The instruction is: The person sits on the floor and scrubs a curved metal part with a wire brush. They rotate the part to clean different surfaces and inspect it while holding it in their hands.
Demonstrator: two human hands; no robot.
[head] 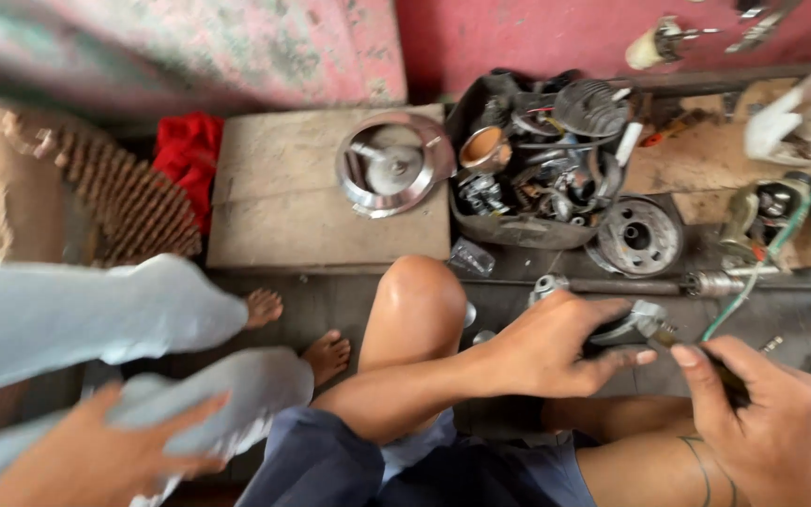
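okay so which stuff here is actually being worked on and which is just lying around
In hand:
left hand gripping a small grey metal part
right hand holding a dark slim tool to it

Lying about:
shiny round metal cover
black tub of metal parts
grey round toothed disc
red cloth

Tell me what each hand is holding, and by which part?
The left hand wraps over a small metal part, gripping its near side. The right hand holds a thin dark tool by its handle, tip towards that part.
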